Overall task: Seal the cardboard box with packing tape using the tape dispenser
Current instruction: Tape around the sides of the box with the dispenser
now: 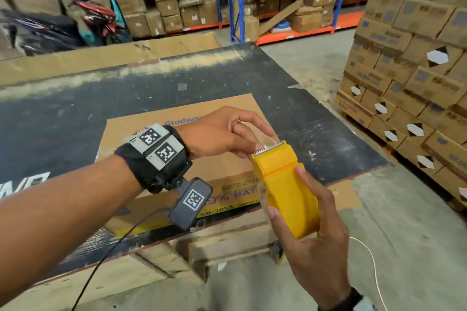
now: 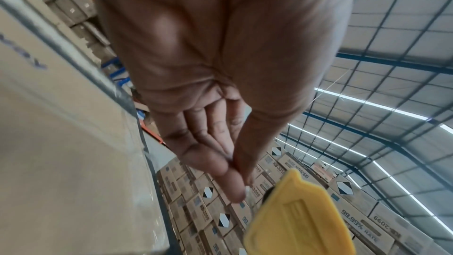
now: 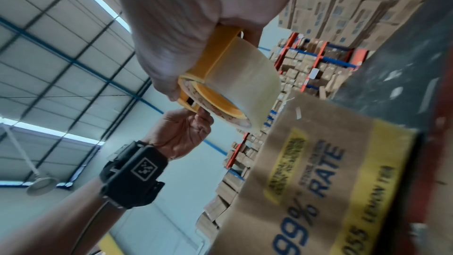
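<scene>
A yellow tape dispenser (image 1: 285, 189) is gripped in my right hand (image 1: 310, 242), held just off the front right corner of the cardboard box (image 1: 161, 139). Its toothed blade points up and away. My left hand (image 1: 227, 134) pinches the clear tape end (image 1: 267, 137) just above the blade. In the right wrist view the roll of clear tape (image 3: 242, 88) shows inside the dispenser (image 3: 218, 55), with the box's printed side (image 3: 318, 181) beside it. The left wrist view shows my left hand's fingertips (image 2: 235, 187) pressed together by the dispenser's yellow shell (image 2: 299, 218).
The box lies flat on a dark worktable (image 1: 75, 108) set on wooden pallets. A tall stack of cartons (image 1: 417, 83) stands at the right. Blue and orange shelving (image 1: 278, 2) full of boxes lines the back. A thin cable (image 1: 113, 242) hangs from my left wrist.
</scene>
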